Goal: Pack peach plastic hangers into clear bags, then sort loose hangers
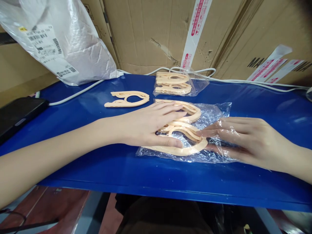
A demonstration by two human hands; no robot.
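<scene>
My left hand (156, 122) lies flat, fingers stretched out, over beige folding hangers near the middle of the blue table. One folded hanger (195, 113) shows beyond my fingers; another hanger (195, 149) sticks out past my thumb. They rest on or partly in a clear plastic bag (216, 112); which, I cannot tell for each. My right hand (251, 139) reaches into the bag from the right, film glinting over its fingers. Its fingertips and thumb close round the rounded end of the nearer hanger.
A loose folded hanger (136, 98) lies left of centre. Behind, a bagged pair of hangers (173, 84) sits near a white cable (156, 70). A grey mailing bag (80, 45) leans at the back left, with a black phone (21, 113) nearer. Cardboard boxes (146, 29) wall the back.
</scene>
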